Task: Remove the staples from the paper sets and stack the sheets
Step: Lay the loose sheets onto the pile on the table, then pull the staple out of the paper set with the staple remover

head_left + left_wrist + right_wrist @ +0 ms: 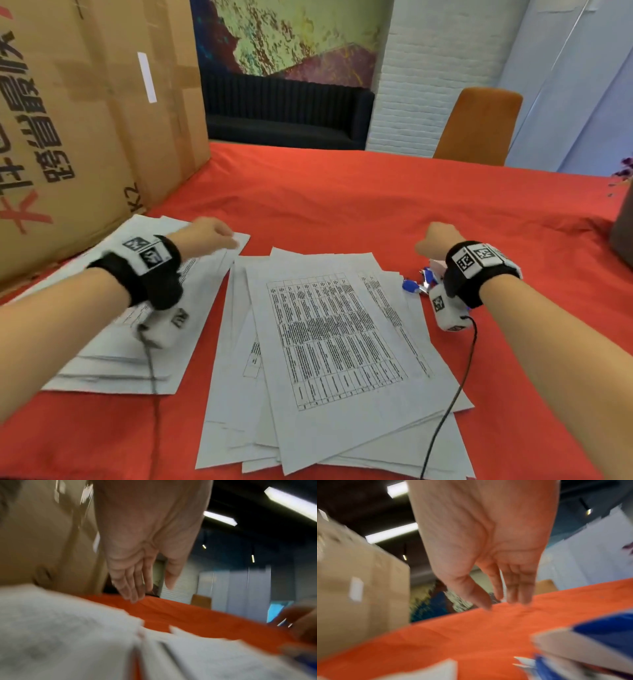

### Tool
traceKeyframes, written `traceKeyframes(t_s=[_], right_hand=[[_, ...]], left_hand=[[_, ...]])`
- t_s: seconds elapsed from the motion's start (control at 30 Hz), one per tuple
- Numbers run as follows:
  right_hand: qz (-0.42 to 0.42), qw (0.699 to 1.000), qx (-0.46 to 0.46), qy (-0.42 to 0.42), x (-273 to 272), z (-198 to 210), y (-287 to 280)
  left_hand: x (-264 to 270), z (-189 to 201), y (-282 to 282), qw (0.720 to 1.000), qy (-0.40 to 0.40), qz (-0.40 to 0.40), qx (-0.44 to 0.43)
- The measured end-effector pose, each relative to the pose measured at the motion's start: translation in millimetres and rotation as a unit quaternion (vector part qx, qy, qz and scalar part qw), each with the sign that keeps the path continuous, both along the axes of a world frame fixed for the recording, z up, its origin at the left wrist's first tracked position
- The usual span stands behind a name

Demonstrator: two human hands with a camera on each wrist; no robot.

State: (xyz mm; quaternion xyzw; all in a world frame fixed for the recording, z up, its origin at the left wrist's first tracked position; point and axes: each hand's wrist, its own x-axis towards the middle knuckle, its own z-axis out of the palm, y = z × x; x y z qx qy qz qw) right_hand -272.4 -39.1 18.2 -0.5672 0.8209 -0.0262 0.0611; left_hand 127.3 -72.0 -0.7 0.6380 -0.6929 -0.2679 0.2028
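Observation:
Two piles of printed sheets lie on the red tablecloth (342, 198). The middle pile (329, 342) is loosely fanned and topped by a table-filled page. The left pile (130, 335) lies under my left forearm. My left hand (219, 236) hovers over that pile's far right corner, and its fingers (133, 588) hang straight and hold nothing. My right hand (433, 240) floats above bare cloth to the right of the middle pile, its fingers (518, 588) relaxed and empty. A blue staple remover (416, 282) lies just below that wrist. No staple is visible.
A big cardboard box (85, 120) stands along the left side, touching the left pile's far edge. A small blue and white box (590, 639) lies by the remover. An orange chair (479, 126) is behind the table, and a dark object (621, 233) sits at the right edge.

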Motion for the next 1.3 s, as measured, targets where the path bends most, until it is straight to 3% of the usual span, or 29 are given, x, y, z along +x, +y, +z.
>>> traceKeyframes(t_s=[0.03,0.1,0.17,0.23,0.33,0.5,0.6,0.7,0.83,0.93,1.13,1.3], right_hand=[[0.013,0.999,0.04,-0.002,5.2,2.5,-1.5],[0.026,0.99,0.14,0.016,12.6,5.0,3.1],[0.038,0.978,0.205,0.029,15.0,-0.6,7.8],[0.047,0.97,0.233,0.053,11.2,-12.2,9.1],[0.055,0.979,0.188,0.047,7.4,-29.6,8.9],[0.046,0.991,0.122,0.039,11.9,-37.1,6.6],[0.075,0.997,0.015,0.005,15.7,-29.2,0.9],[0.167,0.972,-0.097,-0.131,33.1,-15.6,0.1],[0.307,0.937,-0.082,-0.145,75.8,-6.3,5.0],[0.355,0.92,-0.06,-0.155,97.1,-8.7,9.4],[0.411,0.903,-0.043,-0.119,123.1,-17.3,15.8],[0.425,0.903,0.012,-0.054,144.9,-35.2,20.5]], left_hand=[[-17.3,-5.0,4.7,0.997,-0.001,-0.041,0.06],[-41.4,-15.2,5.8,0.984,-0.085,-0.102,0.12],[-54.8,-25.4,1.9,0.976,-0.164,-0.099,0.1],[-60.5,-31.3,-3.3,0.979,-0.165,-0.082,0.083],[-63.0,-33.9,-7.6,0.99,-0.112,-0.067,0.053],[-69.5,-28.4,-3.0,0.993,0.063,-0.096,0.038],[-67.9,-23.8,7.8,0.964,0.233,-0.101,0.084],[-65.1,-24.0,16.9,0.941,0.28,-0.127,0.142],[-64.1,-24.9,25.3,0.898,0.386,-0.128,0.169],[-56.1,-29.8,26.2,0.894,0.401,-0.109,0.167],[-37.7,-36.1,25.4,0.91,0.332,-0.132,0.211],[-37.6,-44.1,30.0,0.911,0.324,-0.069,0.247]])
